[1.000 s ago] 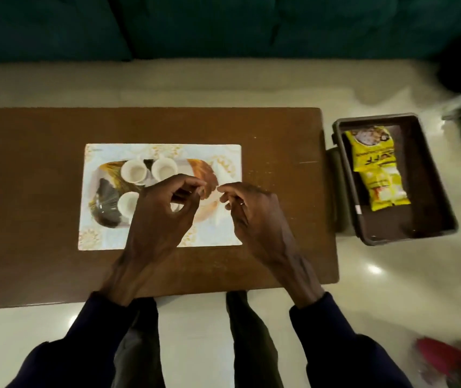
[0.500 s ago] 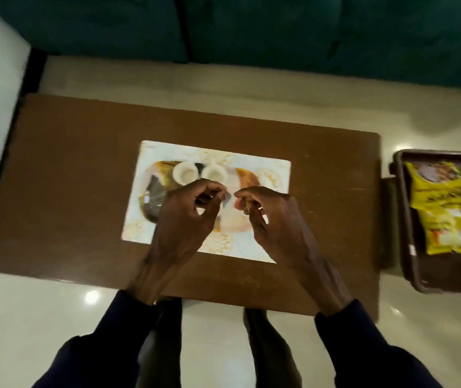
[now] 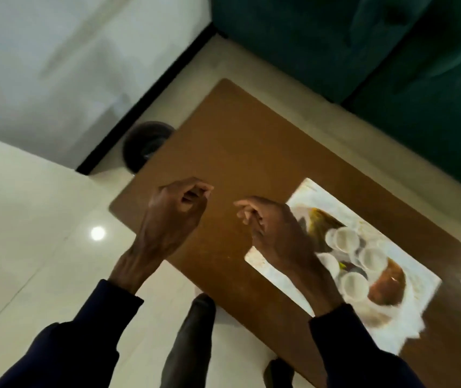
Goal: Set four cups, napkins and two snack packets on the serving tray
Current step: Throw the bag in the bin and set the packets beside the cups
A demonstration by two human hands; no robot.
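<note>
While your head swings left, the desk [image 3: 251, 152] tilts across view; steady your gaze before reaching for napkins. At right lies the serving tray [image 3: 408, 312], four cups [image 3: 347, 240] clustered on it. Your right hand [image 3: 277, 233] hovers loosely curled beside them, your left hand [image 3: 173, 217] pinched on nothing visible.

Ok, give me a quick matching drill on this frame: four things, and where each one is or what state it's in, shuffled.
Things:
1. left hand
2. right hand
3. white cups
4. green sofa

Places or states:
A. clustered on the printed serving tray
B. beyond the far edge of the wooden table
C. fingers pinched together, above the table's left corner
D. partly over the tray's near left corner

Pairs: 1-C, 2-D, 3-A, 4-B
</note>
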